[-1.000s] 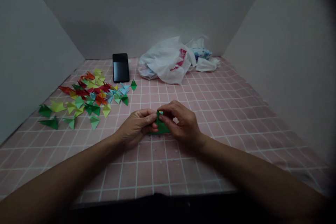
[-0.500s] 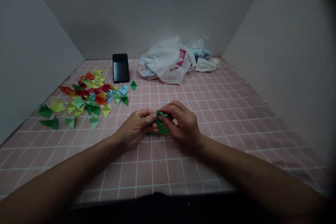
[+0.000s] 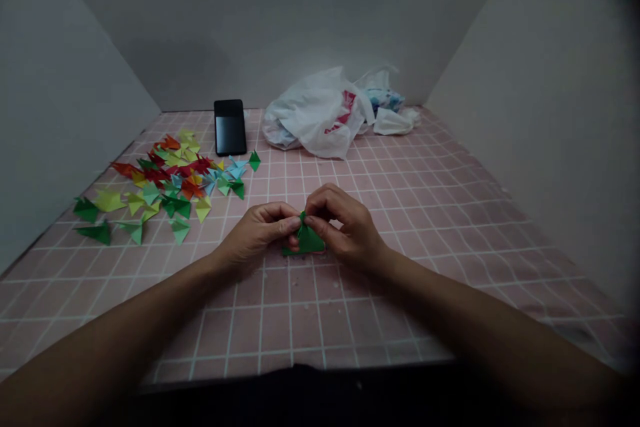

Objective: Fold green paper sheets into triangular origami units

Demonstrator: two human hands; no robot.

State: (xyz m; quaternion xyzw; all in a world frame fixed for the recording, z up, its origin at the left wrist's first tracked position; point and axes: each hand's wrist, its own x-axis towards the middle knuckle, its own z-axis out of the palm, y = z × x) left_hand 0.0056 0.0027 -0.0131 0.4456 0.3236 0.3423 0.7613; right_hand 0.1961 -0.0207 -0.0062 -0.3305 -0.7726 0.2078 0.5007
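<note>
Both hands meet at the middle of the table over a small folded green origami paper (image 3: 303, 225). My left hand (image 3: 266, 232) pinches its upper left edge between thumb and fingers. From the other side, my right hand (image 3: 345, 227) grips the top with thumb and forefinger. Parts of the paper are covered by the fingertips. Just below the hands shows flat green paper (image 3: 313, 243); whether it is a separate sheet I cannot tell.
To the left lies a spread of folded paper pieces (image 3: 175, 180) in red, orange, yellow, green and blue. A black phone (image 3: 231, 128) lies behind them. A white plastic bag (image 3: 315, 113) and a smaller bag (image 3: 385, 103) rest at the back wall. A pink checked cloth (image 3: 430, 240) covers the table.
My right hand has risen slightly, its thumb and forefinger now at the top of the green paper. The green flap that stuck out to the right no longer shows. More green shows below the fingers.
</note>
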